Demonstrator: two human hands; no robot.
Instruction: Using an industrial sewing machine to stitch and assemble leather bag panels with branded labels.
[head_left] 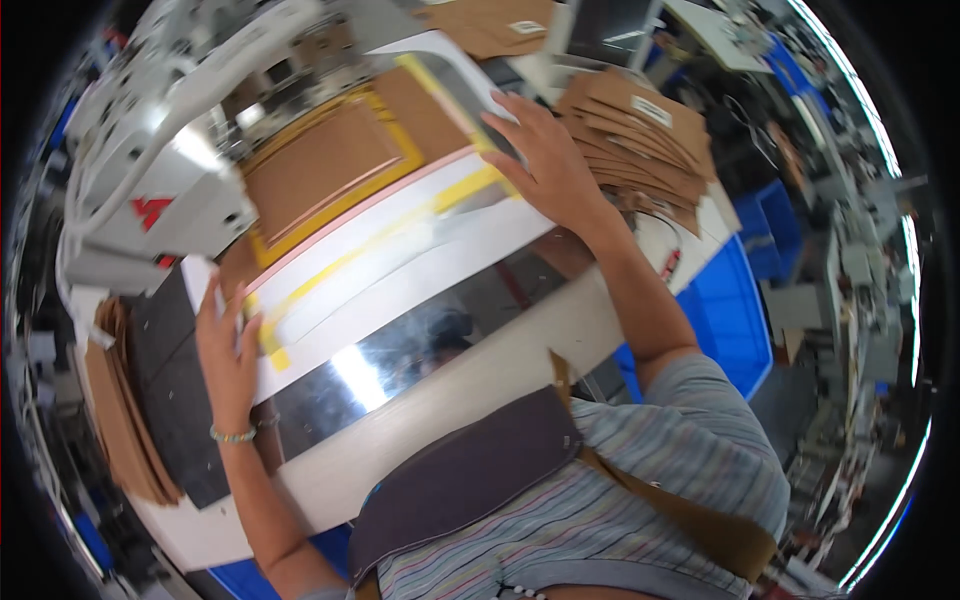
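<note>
A white flat template sheet (365, 268) edged with yellow tape and a pink strip lies before me under the head of a white machine (165, 205). A brown panel (420, 112) lies on it, with a yellow-rimmed rectangular frame (405, 150) over the panel. My left hand (230, 350) is at the sheet's left edge, fingers stretched out. My right hand (548, 160) is at its right edge, fingers spread and pointing away from me. Neither hand grips anything that I can see. The picture is slightly blurred, so the exact fingertip contact cannot be made out.
Stacked brown pieces (640, 130) lie at the right, and more brown pieces (125, 410) stand at the left edge. A shiny plate (400, 355) covers part of the table (470, 375) near me. A blue bin (725, 320) is below on the right.
</note>
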